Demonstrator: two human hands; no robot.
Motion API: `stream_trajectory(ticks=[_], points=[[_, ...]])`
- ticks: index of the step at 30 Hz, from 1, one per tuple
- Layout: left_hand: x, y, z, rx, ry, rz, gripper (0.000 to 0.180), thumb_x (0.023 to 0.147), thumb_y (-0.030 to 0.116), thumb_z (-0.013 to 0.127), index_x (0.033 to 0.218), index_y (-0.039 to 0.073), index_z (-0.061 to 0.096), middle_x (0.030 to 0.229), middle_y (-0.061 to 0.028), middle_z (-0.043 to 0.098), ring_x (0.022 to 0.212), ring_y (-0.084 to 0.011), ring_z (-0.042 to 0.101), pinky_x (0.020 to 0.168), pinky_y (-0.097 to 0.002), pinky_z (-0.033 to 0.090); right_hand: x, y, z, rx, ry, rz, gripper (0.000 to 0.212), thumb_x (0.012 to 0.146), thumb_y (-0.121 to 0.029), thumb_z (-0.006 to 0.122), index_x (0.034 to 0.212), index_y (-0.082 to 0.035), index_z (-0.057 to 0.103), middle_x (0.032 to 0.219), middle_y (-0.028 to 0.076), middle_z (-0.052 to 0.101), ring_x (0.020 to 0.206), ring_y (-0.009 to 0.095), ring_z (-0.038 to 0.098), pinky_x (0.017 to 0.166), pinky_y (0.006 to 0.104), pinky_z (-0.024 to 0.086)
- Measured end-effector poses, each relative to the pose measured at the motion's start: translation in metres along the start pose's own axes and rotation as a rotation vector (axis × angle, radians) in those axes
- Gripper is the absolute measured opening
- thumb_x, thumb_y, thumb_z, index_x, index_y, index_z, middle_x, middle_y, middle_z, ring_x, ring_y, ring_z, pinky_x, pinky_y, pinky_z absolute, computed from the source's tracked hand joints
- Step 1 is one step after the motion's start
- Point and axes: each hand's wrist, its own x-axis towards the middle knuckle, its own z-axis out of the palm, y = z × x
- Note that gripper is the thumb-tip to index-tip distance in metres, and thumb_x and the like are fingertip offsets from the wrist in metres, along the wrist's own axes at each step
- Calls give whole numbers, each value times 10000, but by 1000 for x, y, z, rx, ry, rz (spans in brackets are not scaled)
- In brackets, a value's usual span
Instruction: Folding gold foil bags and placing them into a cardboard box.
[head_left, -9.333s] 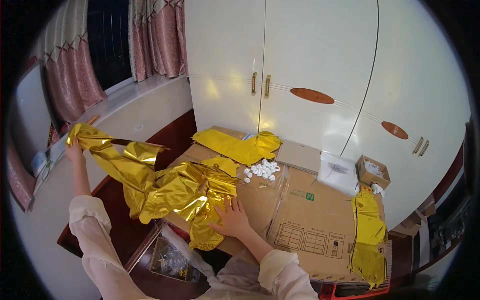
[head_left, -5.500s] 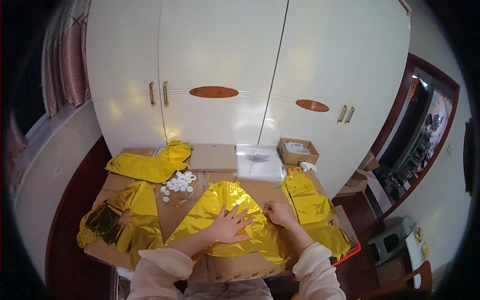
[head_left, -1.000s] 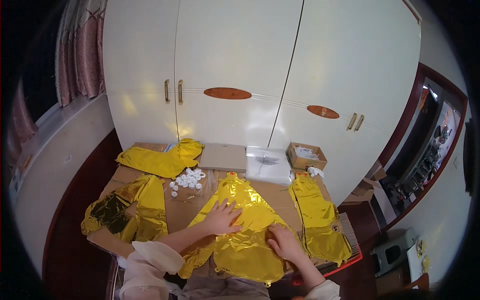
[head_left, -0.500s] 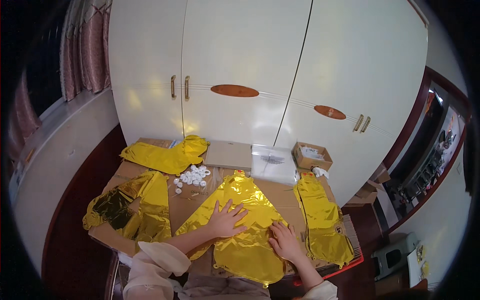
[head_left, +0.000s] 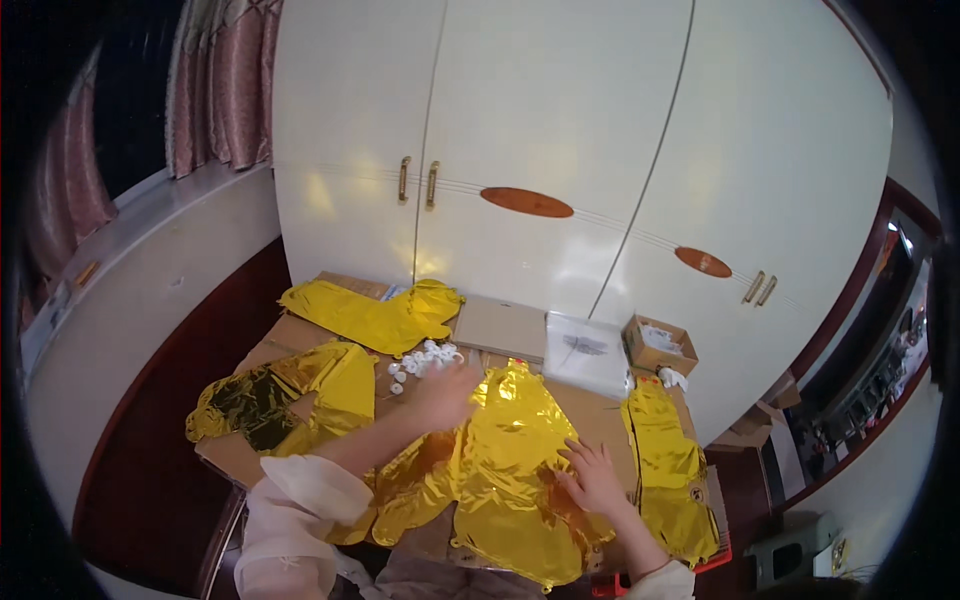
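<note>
A flat gold foil balloon [head_left: 515, 450] lies in front of me on the cardboard, its narrow end pointing away. My right hand [head_left: 592, 482] rests on its right edge with fingers apart and nothing held. My left hand [head_left: 448, 396] is over the balloon's upper left side, beside a pile of small white rolls [head_left: 404, 372]. Motion smears its fingers, so whether it touches a roll is unclear. Other gold foil balloons lie around: one at the left [head_left: 345, 385], one behind the pile [head_left: 370, 318] and one at the right [head_left: 665, 465].
At the back of the cardboard [head_left: 590, 398] lie a flat grey-brown board [head_left: 500, 328] and clear plastic bags [head_left: 588, 350]. A small open carton [head_left: 660, 345] holds white packets. Behind stands a white cabinet [head_left: 530, 110]. Part of a red tray [head_left: 610, 584] shows at the front right.
My left hand has lifted off the balloon's middle and moved up toward the white rolls. My right hand stays at the balloon's right edge. The whole view has shifted somewhat.
</note>
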Motion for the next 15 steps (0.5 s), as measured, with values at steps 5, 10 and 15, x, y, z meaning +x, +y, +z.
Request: stream_trajectory(ticks=[5, 10, 15], points=[[-11, -169, 26, -202, 243, -307, 295, 838, 174, 532, 1042, 22, 681, 1036, -209, 667, 988, -360, 629, 887, -449, 491, 137, -49, 17, -12, -46, -337, 406, 914, -331, 589, 1247, -99, 574, 1273, 94, 591, 1229, 284, 521, 1104, 556, 283], [-19, -240, 68, -270, 289, -426, 291, 867, 169, 512, 1075, 61, 685, 1067, -199, 670, 1005, -366, 626, 878, -455, 494, 276, -103, 71, -46, -84, -464, 374, 895, -299, 589, 1204, -90, 609, 1122, 104, 661, 1082, 290, 605, 1023, 467, 402], [-23, -235, 69, -305, 342, -439, 264, 890, 165, 498, 1027, 70, 703, 1004, -187, 686, 953, -365, 644, 854, -458, 498, 355, -141, 142, -133, -199, -401, 290, 869, -294, 584, 1045, -71, 642, 1032, 131, 680, 975, 303, 648, 866, 435, 502]])
